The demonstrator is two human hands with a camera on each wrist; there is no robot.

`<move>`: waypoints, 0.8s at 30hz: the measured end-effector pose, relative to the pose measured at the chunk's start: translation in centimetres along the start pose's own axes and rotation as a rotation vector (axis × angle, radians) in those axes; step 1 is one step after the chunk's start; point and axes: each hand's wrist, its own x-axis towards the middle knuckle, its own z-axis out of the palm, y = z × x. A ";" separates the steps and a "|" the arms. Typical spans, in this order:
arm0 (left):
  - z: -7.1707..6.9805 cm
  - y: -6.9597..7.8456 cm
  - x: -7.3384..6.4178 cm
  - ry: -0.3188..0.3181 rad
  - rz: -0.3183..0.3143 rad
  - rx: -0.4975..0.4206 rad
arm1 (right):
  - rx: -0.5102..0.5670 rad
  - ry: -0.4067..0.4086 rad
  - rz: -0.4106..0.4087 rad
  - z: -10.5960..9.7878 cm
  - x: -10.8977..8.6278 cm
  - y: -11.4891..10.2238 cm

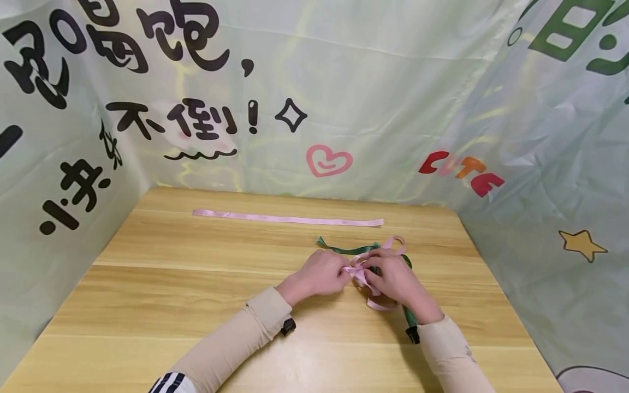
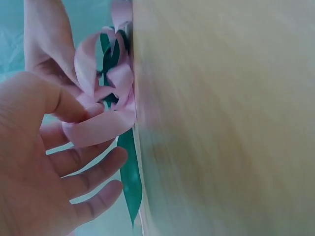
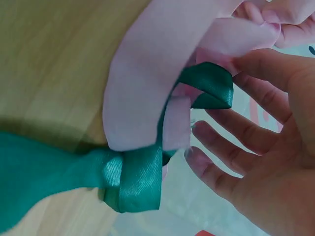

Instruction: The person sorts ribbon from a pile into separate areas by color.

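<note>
Left hand (image 1: 321, 272): pinching pink ribbon (image 1: 361, 277).
Right hand (image 1: 397, 278): pinching it too.
Pink ribbon: looped, between the hands.
Green ribbon (image 1: 350, 251): among its loops.
Pink strip (image 1: 287, 219): flat on tabletop (image 1: 172, 284), beyond pink ribbon.

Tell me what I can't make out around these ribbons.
Head view: part of the green ribbon, hidden behind the right hand.
Left wrist view: whether the pink ribbon is knotted, hidden by overlapping loops.
Right wrist view: most of the left hand, cut off at top right; the green ribbon's end, cut off at left.
</note>
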 end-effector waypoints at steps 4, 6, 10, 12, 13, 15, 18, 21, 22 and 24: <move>-0.4 -0.7 -0.3 0.045 -0.024 -0.004 | 0.006 -0.007 0.014 -0.4 0.0 0.1; -0.7 -0.8 -0.5 0.053 -0.037 -0.014 | 0.034 -0.022 0.019 -0.5 0.0 0.1; -1.0 -0.8 -0.7 0.049 -0.042 -0.031 | 0.108 -0.047 0.044 -0.7 0.3 -0.8; -1.2 -0.7 -0.7 0.047 -0.025 -0.032 | 0.133 -0.047 0.048 -0.5 0.6 -1.2; -1.2 -0.7 -0.7 0.048 -0.014 -0.035 | 0.145 -0.041 0.041 -0.5 0.7 -1.4; -1.3 -0.7 -0.7 0.055 0.002 -0.038 | 0.154 -0.023 0.019 -0.2 1.0 -1.6; -1.4 -0.7 -0.9 0.083 -0.002 -0.044 | 0.188 -0.005 0.004 -0.1 1.2 -1.7; -1.6 -1.0 -1.1 0.139 -0.034 -0.042 | 0.226 0.001 0.024 -0.2 1.3 -1.5; -1.8 -1.1 -1.3 0.161 -0.046 -0.039 | 0.238 -0.001 0.030 -0.3 1.3 -1.5; -2.0 -1.5 -1.4 0.204 -0.070 -0.034 | 0.259 -0.005 0.040 -0.5 1.4 -1.4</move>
